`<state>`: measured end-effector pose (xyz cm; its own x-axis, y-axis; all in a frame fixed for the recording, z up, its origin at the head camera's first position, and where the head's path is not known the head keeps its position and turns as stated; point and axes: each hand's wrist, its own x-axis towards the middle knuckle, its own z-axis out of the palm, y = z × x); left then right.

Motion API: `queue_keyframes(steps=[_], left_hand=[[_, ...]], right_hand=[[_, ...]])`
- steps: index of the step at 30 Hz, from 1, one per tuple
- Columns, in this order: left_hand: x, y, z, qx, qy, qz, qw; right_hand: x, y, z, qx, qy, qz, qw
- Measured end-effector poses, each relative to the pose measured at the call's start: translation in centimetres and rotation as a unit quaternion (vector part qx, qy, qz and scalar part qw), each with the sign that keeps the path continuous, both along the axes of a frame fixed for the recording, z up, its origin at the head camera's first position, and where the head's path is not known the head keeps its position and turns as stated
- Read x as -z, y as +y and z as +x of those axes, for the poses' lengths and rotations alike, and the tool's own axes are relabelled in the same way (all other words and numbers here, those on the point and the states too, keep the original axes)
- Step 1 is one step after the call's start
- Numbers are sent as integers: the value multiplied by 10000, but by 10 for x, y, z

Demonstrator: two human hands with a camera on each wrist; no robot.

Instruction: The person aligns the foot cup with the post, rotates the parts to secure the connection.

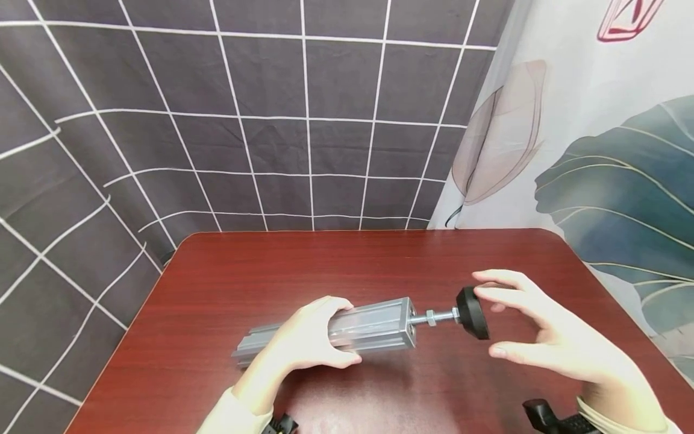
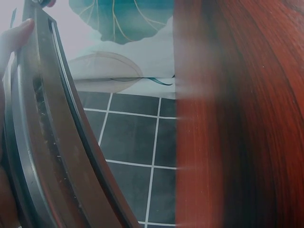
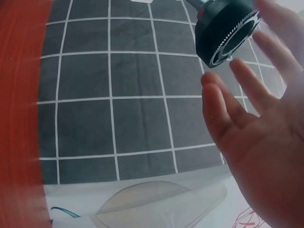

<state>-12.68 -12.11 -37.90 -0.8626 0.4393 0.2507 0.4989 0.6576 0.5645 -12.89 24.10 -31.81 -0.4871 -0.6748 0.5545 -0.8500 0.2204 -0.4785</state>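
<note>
A silver aluminium extrusion bar (image 1: 374,325) is held above the table at a slight slant. My left hand (image 1: 303,334) grips it around the middle, thumb on the near side and fingers over the far side. From the bar's right end sticks a threaded rod with a nut (image 1: 431,317), ending in a black levelling foot (image 1: 470,313). Beside the foot, my right hand (image 1: 558,337) is spread with fingers extended; whether a fingertip touches the foot, I cannot tell. The right wrist view shows the ribbed underside of the foot (image 3: 213,35). In the left wrist view the grooved bar (image 2: 52,118) runs lengthwise.
Below the bar is a red-brown wooden table (image 1: 260,259). A dark grey curtain with a white grid (image 1: 341,144) hangs behind and to the left. To the right hangs a white curtain with leaf patterns (image 1: 585,72).
</note>
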Motion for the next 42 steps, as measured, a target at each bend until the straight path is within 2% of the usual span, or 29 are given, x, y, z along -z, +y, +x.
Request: queue_keyframes(steps=[4,9,12,15,19,22,25,29,32,34,36,42], left_hand=[[0,-1,1,-26,48,29,10000],[0,0,2,-72,95,81,9999],[1,0,2,-87,128,76,9999],[2,0,2,-86,127,74,9999],[1,0,1,-80,67,125,9999],[1,1,1,-82,31,88,9999],[2,1,1,-91,19,10,10000],[3,0,1,-102,12,-11,9999],[4,0,1,-102,25,-21,9999],[4,0,1,-102,25,-18,9999],[5,0,0,-104,23,-20,9999],[5,0,0,-83,30,-23,10000]], right_hand=[[0,-6,-1,-138,-161,-151,9997],[-2,-17,2,514,-623,-340,9962],[-1,-20,4,898,-579,-225,9940],[1,-17,2,794,-442,-171,9957],[4,-8,1,210,-306,-273,9989],[6,-8,1,-96,-348,-292,9989],[7,-11,2,-261,-633,-404,9968],[5,-16,2,184,-901,-376,9951],[3,-19,3,730,-856,-152,9935],[3,-20,3,874,-797,-97,9929],[2,-17,2,851,-786,-38,9933],[-1,-2,2,294,-101,124,9994]])
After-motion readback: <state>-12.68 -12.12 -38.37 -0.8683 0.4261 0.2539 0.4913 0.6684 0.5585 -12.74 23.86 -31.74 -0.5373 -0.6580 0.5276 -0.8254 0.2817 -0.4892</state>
